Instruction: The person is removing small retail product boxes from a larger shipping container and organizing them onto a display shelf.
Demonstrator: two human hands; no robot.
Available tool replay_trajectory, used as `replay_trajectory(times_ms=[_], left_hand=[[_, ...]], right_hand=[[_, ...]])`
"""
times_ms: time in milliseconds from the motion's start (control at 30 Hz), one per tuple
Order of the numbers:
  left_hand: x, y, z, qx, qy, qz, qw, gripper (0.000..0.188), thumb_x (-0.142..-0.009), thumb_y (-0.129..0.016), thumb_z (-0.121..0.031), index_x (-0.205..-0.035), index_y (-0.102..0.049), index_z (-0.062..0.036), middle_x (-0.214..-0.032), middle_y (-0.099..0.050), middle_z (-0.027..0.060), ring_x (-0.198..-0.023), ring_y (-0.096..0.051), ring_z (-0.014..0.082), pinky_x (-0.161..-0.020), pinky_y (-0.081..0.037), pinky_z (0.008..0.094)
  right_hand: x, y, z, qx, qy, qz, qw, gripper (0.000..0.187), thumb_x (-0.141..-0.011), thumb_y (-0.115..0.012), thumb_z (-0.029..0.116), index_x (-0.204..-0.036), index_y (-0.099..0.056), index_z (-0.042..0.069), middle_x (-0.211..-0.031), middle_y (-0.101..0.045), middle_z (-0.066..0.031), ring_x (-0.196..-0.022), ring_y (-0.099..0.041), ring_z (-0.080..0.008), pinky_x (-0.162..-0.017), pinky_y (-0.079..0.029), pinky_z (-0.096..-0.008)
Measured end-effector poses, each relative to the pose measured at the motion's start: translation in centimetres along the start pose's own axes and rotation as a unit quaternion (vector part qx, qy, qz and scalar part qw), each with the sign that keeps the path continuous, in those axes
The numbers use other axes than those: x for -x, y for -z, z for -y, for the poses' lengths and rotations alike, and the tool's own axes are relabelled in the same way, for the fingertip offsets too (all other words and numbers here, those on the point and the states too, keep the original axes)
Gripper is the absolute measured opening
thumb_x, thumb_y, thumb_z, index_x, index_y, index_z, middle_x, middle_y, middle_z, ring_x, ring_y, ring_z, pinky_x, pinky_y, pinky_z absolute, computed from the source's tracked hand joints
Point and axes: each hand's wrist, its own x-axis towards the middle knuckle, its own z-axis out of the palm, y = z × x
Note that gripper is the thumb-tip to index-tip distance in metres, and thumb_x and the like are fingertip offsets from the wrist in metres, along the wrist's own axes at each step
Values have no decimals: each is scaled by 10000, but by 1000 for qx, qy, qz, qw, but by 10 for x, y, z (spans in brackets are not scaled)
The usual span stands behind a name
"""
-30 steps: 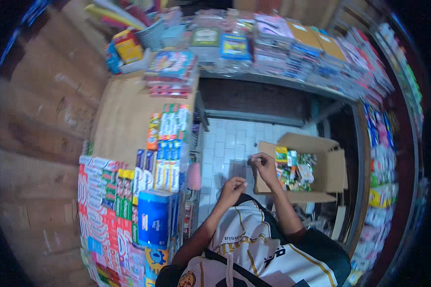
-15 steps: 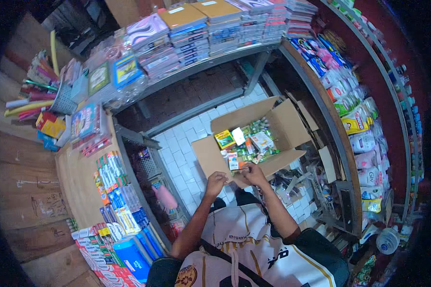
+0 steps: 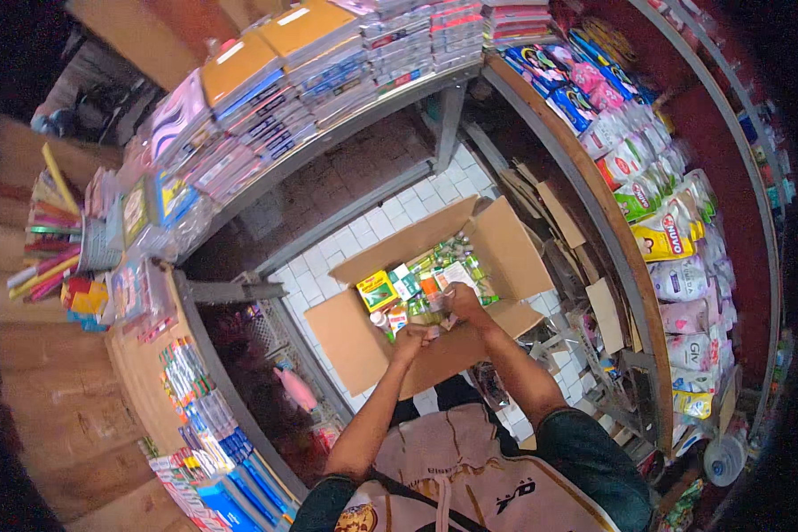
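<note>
An open cardboard box (image 3: 516, 253) stands on the floor in front of me, its flaps spread. Inside lie small packages: a yellow-and-green carton (image 3: 377, 291), a white carton (image 3: 453, 277) and several green packs (image 3: 431, 258). At the box's near side, over the inner edge of the near flap, my left hand (image 3: 412, 340) is closed, fingertips pressed together. My right hand (image 3: 461, 302) is also closed, above the packages and slightly farther in. Something small and pale seems to lie at the fingers, too blurred to name.
Stacked books and notebooks (image 3: 266, 97) fill the far counter. Boxed goods (image 3: 230, 443) line the left counter, beside a basket of rolls (image 3: 96, 244). Plastic pouches (image 3: 669, 230) cover the right shelf. Flattened cardboard (image 3: 605, 315) leans beside the box; a pink bottle (image 3: 294, 388) is at left.
The view has shifted, so the box appears farther left. My right hand has moved from the near flap to above the packages. My left hand stays at the box's near side.
</note>
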Motion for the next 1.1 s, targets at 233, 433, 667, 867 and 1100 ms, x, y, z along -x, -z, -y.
replay_trajectory(times_ms=[233,433,667,867,1100], left_hand=[[-79,-43,-39,-11,-56,-3,998,136,-799,-618,-88,-920,-618,-27,-700,-635,91,-574,-605,203,-509,-473,323],[-150,-77,-69,-306,-188,-125,925,292,-777,-641,-95,-1036,-535,-12,-836,-632,242,-759,-611,432,-638,-485,463],[-195,-79,-71,-370,-216,-105,897,365,-769,-641,-49,-1109,-522,7,-961,-628,247,-910,-612,427,-808,-483,475],[-186,-73,-86,-377,-296,-84,874,235,-761,-662,-104,-942,-595,30,-908,-608,249,-845,-596,412,-763,-481,459],[-131,-75,-107,-323,-315,-95,887,208,-722,-659,-158,-879,-606,-33,-720,-598,186,-694,-610,353,-668,-488,428]], right_hand=[[-64,35,-19,52,77,-226,970,201,-725,-616,132,-891,-630,20,-887,-631,-222,-864,-618,-412,-761,-505,-467],[-121,30,-47,90,41,-211,973,334,-770,-617,159,-1069,-574,17,-1023,-606,-248,-959,-590,-428,-862,-472,-495],[-143,19,-37,111,-27,-244,963,367,-782,-633,192,-1096,-604,4,-999,-632,-251,-928,-610,-427,-829,-476,-495],[-124,29,-20,123,-38,-207,970,369,-797,-644,202,-1096,-578,-4,-1074,-598,-262,-1022,-577,-413,-889,-456,-486],[-71,46,3,131,26,-249,959,294,-768,-669,212,-963,-583,10,-919,-630,-221,-849,-632,-387,-727,-503,-473]])
